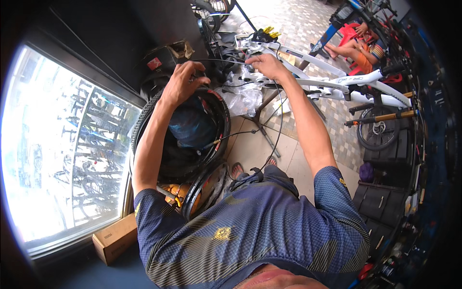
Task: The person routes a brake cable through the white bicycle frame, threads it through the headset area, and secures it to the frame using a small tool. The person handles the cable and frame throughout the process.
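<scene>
A thin black cable (221, 60) runs between my two hands, nearly straight. My right hand (269, 66) pinches it between thumb and fingers beside a white bicycle frame (385, 99). On the other side, my left hand (184, 83) is curled about the cable's far-left stretch, above stacked bicycle tyres (225, 115); its grip is partly hidden by the fingers. Below my right forearm a long dark cable loop (281, 120) hangs down toward my waist. Whether this loop belongs to the same cable, I cannot tell.
Clear plastic wrapping (243, 98) lies between tyres and frame. A cardboard box (114, 238) rests by the bright window (53, 144) on the left. Another person (363, 50) sits on a red chair at far right, with a bicycle wheel (378, 127) nearer.
</scene>
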